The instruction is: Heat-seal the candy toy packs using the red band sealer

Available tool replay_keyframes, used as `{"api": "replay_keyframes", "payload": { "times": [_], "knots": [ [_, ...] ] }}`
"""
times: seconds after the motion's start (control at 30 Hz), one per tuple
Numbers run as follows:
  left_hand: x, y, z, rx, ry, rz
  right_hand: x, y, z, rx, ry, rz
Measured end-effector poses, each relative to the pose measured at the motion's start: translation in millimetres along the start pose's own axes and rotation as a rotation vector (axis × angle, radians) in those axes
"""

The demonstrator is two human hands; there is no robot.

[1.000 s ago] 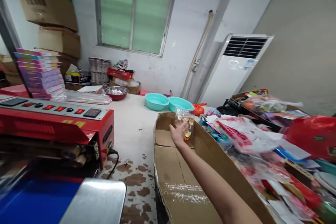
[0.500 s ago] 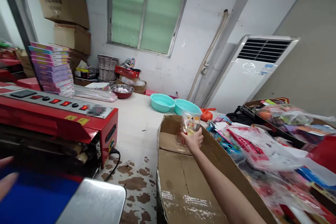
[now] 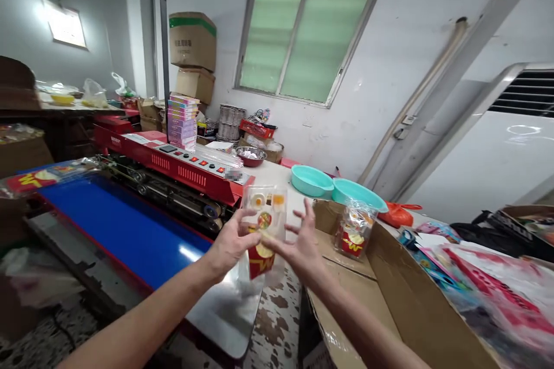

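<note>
A clear plastic package (image 3: 265, 220) with a red and yellow print and small food-shaped pieces is upright between my hands, above the metal end plate (image 3: 220, 317). My left hand (image 3: 234, 242) grips its left side. At its right edge is my right hand (image 3: 300, 242), thumb on the package front and the other fingers spread off it. A similar wrapped package (image 3: 352, 233) stands in the far end of the open cardboard box (image 3: 398, 265) on the right.
A red sealing machine (image 3: 190, 173) with a blue conveyor belt (image 3: 130, 230) runs along the left, another package (image 3: 38, 179) at its far end. Turquoise basins (image 3: 311, 180) and a red bag (image 3: 396, 214) stand behind the box. Bagged goods (image 3: 502, 277) crowd the right.
The view has swung left. My right hand has left the box, where a package now stands. Both hands are now together at another package near the belt's end.
</note>
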State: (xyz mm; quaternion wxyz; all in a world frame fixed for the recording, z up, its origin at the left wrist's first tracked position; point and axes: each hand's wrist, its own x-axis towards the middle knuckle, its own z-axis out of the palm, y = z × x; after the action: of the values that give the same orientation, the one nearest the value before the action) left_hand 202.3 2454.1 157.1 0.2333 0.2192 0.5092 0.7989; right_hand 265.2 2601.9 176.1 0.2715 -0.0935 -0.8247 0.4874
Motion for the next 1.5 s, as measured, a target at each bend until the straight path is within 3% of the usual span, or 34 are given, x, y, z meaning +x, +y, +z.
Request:
{"api": "replay_keyframes", "payload": {
  "times": [0.07, 0.17, 0.23, 0.3, 0.4, 0.5, 0.57, 0.8, 0.93, 1.07, 1.37, 1.5],
  "knots": [
    [-19, 8, -20.1, 0.025, -0.095, -0.087, 11, -18, -15, 0.112, -0.085, 0.004],
    [-43, 13, -44.4, 0.02, -0.214, -0.191, 29, -33, -27, 0.228, -0.383, 0.03],
    [-54, 11, -54.6, -0.026, -0.248, -0.24, 35, -30, -21, 0.273, -0.583, 0.144],
    [-60, 8, -61.3, -0.053, -0.228, -0.297, 35, -20, -7, 0.32, -0.637, 0.268],
    [-56, 3, -66.6, -0.008, -0.089, -0.316, 29, -4, 17, 0.365, -0.536, 0.382],
    [-42, 0, -68.3, 0.148, 0.123, -0.212, 21, 3, 35, 0.347, -0.488, 0.428],
    [-33, -1, -68.7, 0.229, 0.201, -0.164, 16, 3, 41, 0.331, -0.479, 0.436],
    [-30, -2, -73.5, 0.111, 0.249, -0.205, 8, 4, 46, 0.309, -0.424, 0.448],
    [-14, -2, -80.3, -0.03, 0.224, -0.351, 8, 7, 49, 0.34, -0.413, 0.491],
    [3, -2, -83.8, -0.074, 0.236, -0.398, 8, 13, 52, 0.383, -0.375, 0.536],
    [26, -17, -89.5, -0.058, 0.346, -0.446, 7, 29, 64, 0.432, -0.293, 0.582],
    [21, -22, -100.8, -0.001, 0.332, -0.468, 14, 34, 69, 0.438, -0.24, 0.61]
  ]
}}
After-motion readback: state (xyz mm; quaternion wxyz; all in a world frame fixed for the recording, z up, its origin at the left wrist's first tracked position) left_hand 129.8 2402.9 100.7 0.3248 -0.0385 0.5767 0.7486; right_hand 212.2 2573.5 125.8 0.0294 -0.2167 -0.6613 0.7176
